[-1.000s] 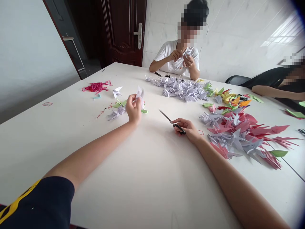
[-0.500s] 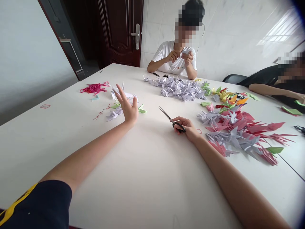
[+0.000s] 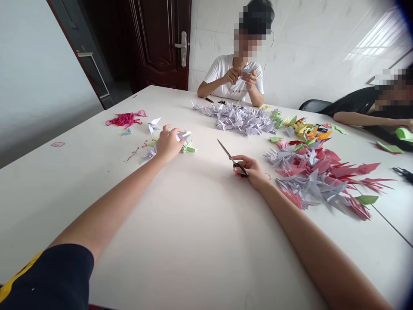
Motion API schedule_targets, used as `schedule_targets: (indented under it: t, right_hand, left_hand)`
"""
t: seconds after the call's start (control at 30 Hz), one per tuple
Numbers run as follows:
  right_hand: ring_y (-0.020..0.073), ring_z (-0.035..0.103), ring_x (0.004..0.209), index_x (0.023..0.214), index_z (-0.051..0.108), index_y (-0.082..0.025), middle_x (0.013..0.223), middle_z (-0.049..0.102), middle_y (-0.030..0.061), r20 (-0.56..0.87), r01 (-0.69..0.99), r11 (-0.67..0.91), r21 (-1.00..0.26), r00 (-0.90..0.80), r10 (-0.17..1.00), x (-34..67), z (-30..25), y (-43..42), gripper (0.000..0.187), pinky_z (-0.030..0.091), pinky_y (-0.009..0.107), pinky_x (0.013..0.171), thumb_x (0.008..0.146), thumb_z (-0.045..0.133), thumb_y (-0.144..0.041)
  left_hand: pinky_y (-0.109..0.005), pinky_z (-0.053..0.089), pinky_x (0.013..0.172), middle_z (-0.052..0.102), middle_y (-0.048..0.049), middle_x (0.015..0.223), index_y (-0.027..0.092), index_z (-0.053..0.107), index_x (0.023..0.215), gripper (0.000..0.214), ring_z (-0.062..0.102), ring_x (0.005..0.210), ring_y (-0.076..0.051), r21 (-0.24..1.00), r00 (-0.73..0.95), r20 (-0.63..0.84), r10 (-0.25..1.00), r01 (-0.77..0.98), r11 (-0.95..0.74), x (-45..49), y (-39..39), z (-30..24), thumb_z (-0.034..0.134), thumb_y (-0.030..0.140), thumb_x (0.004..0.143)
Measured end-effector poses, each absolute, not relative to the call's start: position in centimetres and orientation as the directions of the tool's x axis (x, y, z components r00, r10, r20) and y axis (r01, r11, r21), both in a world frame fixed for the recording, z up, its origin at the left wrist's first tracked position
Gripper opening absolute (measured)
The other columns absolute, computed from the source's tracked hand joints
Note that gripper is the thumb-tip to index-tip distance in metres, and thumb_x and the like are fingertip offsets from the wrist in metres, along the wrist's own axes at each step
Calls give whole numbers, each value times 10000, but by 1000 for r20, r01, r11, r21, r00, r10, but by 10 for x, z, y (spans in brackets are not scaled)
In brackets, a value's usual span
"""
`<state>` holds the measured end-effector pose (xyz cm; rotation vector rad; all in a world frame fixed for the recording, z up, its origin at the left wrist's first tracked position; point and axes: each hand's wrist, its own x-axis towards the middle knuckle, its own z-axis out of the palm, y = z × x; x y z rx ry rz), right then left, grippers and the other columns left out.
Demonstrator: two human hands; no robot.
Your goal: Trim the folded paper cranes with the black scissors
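Observation:
My left hand (image 3: 169, 145) is over a small group of folded paper cranes, its fingers curled down around a white paper crane (image 3: 183, 136). Its fingertips are partly hidden behind the hand. A green paper crane (image 3: 189, 148) lies just right of it, and a lilac-white one (image 3: 148, 155) pokes out on the left. Farther back, a single white crane (image 3: 154, 125) sits apart. My right hand (image 3: 247, 170) is closed on black-handled scissors (image 3: 228, 155), its fingers at the handles. The blades point up and to the left, nearly together, above the table.
A large heap of pale cranes (image 3: 245, 119) lies before a person in a white shirt (image 3: 222, 71). Red and white cranes (image 3: 318, 172) cover the right side. Pink string (image 3: 125, 119) lies back left on the white table (image 3: 180, 241). Another person's arm (image 3: 364, 119) reaches in.
My left hand has come down from a raised, spread pose and curled over the white crane. The right hand keeps the scissors in nearly the same place. The view has shifted slightly.

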<state>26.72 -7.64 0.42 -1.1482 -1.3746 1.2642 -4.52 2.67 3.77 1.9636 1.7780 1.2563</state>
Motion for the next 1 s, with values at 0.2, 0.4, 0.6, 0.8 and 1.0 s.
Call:
schedule_targets:
  t: [0.2, 0.4, 0.6, 0.8, 1.0]
  right_hand:
    - [95, 479, 500, 1031, 725, -204, 573, 519, -70, -3, 74, 9, -997, -157, 988, 268, 5, -76, 485, 383, 239, 474, 606, 889, -370]
    - [105, 500, 510, 1004, 719, -187, 590, 568, -45, -10, 96, 1, -995, -114, 993, 262, 7, -76, 472, 391, 243, 472, 618, 873, -410]
    - [107, 515, 504, 971, 717, -200, 588, 589, -42, 26, 58, 32, -998, -100, 995, 259, 6, -75, 432, 399, 245, 483, 640, 845, -447]
    - [95, 487, 453, 969, 697, -202, 562, 610, -41, 141, -82, 137, -987, -44, 989, 262, 6, -72, 383, 368, 240, 463, 704, 801, -459]
    - [109, 517, 430, 979, 691, -208, 557, 620, -36, 277, -122, 285, -951, 76, 958, 259, 30, -76, 371, 344, 245, 433, 730, 789, -465]
  left_hand:
    - [-428, 541, 920, 470, -125, 1405, 246, 664, 1002, 244, 511, 1271, -369, 562, -44, 612, 790, 727, -394, -44, 15, 47, 720, 236, 766]
    - [-416, 475, 979, 464, -128, 1403, 215, 642, 1076, 217, 577, 1124, -275, 350, 169, 739, 652, 731, -586, -21, -15, 72, 587, 175, 870]
    - [-370, 503, 853, 536, -120, 1289, 195, 642, 1065, 191, 583, 915, -193, 162, 391, 798, 458, 592, -789, 9, -53, 58, 500, 194, 937]
    - [-399, 517, 941, 652, -100, 1064, 180, 610, 1102, 209, 593, 1040, -242, 221, 729, 493, 475, 423, -879, 49, -81, 5, 498, 298, 971]
    - [-552, 468, 1067, 411, -214, 1479, 169, 332, 1442, 684, 444, 1362, -357, 399, 655, 406, 638, 501, -768, 102, -66, -5, 620, 445, 886]
